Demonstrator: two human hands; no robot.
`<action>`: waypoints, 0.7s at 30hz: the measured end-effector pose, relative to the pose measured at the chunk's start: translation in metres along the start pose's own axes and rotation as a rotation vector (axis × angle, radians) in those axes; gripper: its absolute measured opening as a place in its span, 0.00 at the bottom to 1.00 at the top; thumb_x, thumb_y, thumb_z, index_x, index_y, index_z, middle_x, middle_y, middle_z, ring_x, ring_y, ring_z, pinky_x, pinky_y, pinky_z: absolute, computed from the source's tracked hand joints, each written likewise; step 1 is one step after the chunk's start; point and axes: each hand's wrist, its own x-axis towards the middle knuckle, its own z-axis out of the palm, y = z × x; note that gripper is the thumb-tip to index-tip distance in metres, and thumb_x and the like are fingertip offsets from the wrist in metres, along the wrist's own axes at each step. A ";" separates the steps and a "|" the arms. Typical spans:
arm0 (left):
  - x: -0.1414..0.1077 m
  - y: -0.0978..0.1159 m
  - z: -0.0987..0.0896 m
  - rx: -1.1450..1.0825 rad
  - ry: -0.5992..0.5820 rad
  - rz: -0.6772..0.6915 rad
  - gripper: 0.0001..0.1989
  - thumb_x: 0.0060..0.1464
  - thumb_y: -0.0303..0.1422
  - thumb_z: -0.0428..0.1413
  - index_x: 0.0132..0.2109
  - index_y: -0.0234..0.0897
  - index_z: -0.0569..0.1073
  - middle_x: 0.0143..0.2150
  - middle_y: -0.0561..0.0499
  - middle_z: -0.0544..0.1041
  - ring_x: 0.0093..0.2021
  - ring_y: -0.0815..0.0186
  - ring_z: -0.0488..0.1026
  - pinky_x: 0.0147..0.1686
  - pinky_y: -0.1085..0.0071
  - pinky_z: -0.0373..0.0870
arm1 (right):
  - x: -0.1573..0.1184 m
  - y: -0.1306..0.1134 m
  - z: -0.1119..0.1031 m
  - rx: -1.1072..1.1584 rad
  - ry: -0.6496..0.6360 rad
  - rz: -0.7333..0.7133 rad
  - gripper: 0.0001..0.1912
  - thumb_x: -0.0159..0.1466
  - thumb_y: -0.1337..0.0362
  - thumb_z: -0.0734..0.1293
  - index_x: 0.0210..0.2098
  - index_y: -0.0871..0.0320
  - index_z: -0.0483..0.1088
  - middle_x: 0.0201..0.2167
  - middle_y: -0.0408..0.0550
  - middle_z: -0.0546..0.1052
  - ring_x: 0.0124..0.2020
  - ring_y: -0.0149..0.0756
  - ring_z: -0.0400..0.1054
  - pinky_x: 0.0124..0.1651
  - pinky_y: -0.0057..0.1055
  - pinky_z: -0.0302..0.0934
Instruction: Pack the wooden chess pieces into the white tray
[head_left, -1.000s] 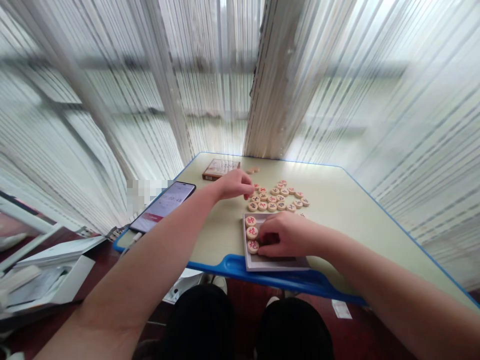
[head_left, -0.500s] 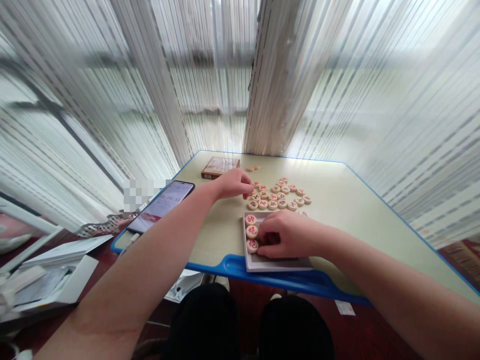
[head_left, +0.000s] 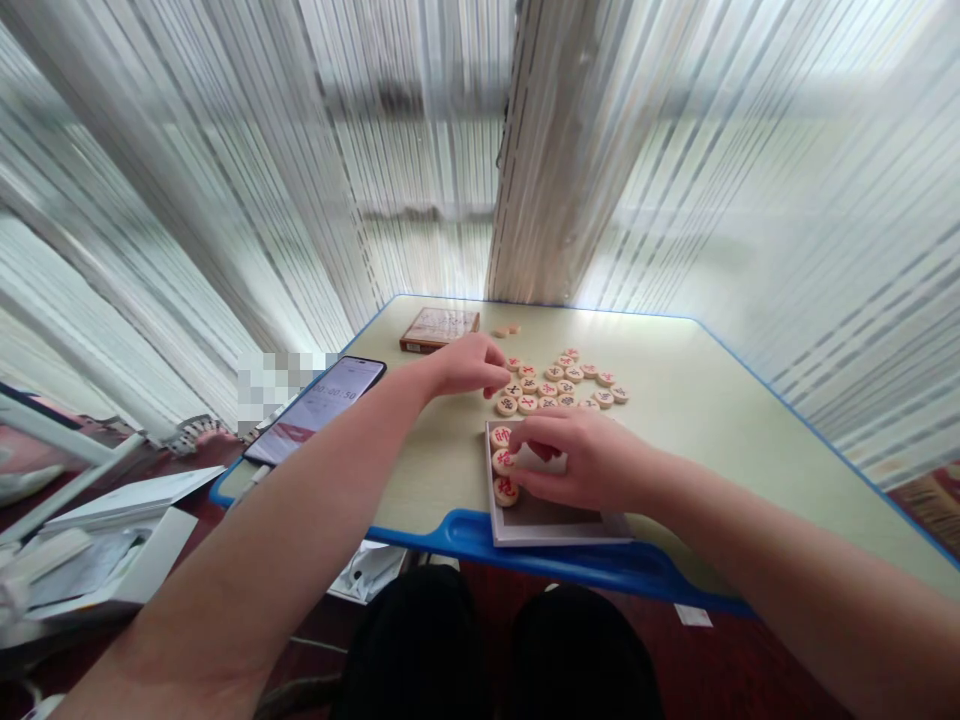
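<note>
We see a curtain [head_left: 427, 150] beyond the tray [head_left: 555, 538] and a table [head_left: 697, 420] beneath it. Left of the tray lies a phone [head_left: 319, 405]; beyond it, leftward, a carton [head_left: 439, 328]. Our right hand [head_left: 589, 455] is over the tray, thumb and forefinger parted, tips at the middle piece [head_left: 504, 461] of its row; we cannot tell whether they grip it. Our left hand [head_left: 474, 365], beyond the tray, has its fingers curled beside the loose pieces [head_left: 547, 390]; whether it pinches one we cannot see. Along the tray's left wall, three round pieces make a row [head_left: 506, 491], its long axis running near to far. The row lies left of our right hand, the nearer of the two.
</note>
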 end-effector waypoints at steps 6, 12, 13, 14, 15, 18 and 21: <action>0.001 0.000 0.000 0.030 0.008 -0.002 0.09 0.37 0.30 0.50 0.17 0.32 0.71 0.14 0.55 0.65 0.19 0.73 0.58 0.23 0.73 0.52 | 0.000 0.003 0.004 0.038 -0.042 -0.042 0.10 0.63 0.62 0.61 0.36 0.57 0.74 0.30 0.47 0.72 0.30 0.31 0.65 0.34 0.27 0.58; 0.000 0.000 0.001 0.029 0.073 0.023 0.09 0.38 0.31 0.50 0.17 0.32 0.69 0.14 0.55 0.64 0.19 0.73 0.58 0.21 0.73 0.50 | 0.001 0.006 0.006 0.038 -0.035 -0.026 0.11 0.64 0.62 0.61 0.35 0.57 0.74 0.30 0.48 0.72 0.30 0.31 0.65 0.33 0.27 0.58; 0.000 0.001 0.001 0.030 0.081 0.024 0.09 0.38 0.31 0.50 0.17 0.32 0.69 0.14 0.55 0.64 0.19 0.73 0.58 0.21 0.73 0.50 | 0.002 0.006 0.006 0.038 -0.036 -0.028 0.11 0.64 0.62 0.61 0.36 0.57 0.74 0.30 0.48 0.72 0.30 0.31 0.65 0.33 0.27 0.58; 0.000 0.001 0.001 0.028 0.087 0.026 0.09 0.38 0.31 0.50 0.17 0.32 0.69 0.14 0.55 0.64 0.18 0.73 0.58 0.21 0.73 0.50 | 0.002 0.006 0.006 0.037 -0.039 -0.029 0.11 0.64 0.62 0.61 0.36 0.57 0.74 0.30 0.48 0.72 0.30 0.30 0.66 0.33 0.27 0.58; 0.000 0.000 0.001 0.024 0.089 0.029 0.09 0.38 0.31 0.50 0.17 0.32 0.69 0.14 0.55 0.64 0.18 0.73 0.57 0.21 0.73 0.50 | 0.002 0.005 0.005 0.034 -0.040 -0.029 0.11 0.64 0.62 0.61 0.36 0.57 0.74 0.30 0.48 0.72 0.30 0.30 0.66 0.33 0.27 0.58; 0.000 0.000 0.000 0.024 0.080 0.031 0.09 0.38 0.31 0.50 0.17 0.32 0.70 0.14 0.55 0.64 0.19 0.73 0.58 0.21 0.73 0.51 | 0.002 0.004 0.004 0.017 -0.036 -0.025 0.12 0.64 0.61 0.60 0.35 0.58 0.74 0.30 0.48 0.73 0.29 0.30 0.65 0.32 0.26 0.57; 0.001 -0.001 0.001 0.045 0.077 0.026 0.09 0.38 0.31 0.50 0.18 0.32 0.70 0.14 0.55 0.65 0.19 0.73 0.59 0.21 0.73 0.52 | 0.004 0.005 0.003 -0.024 0.006 0.008 0.12 0.64 0.62 0.60 0.34 0.59 0.74 0.29 0.48 0.73 0.30 0.31 0.65 0.32 0.27 0.56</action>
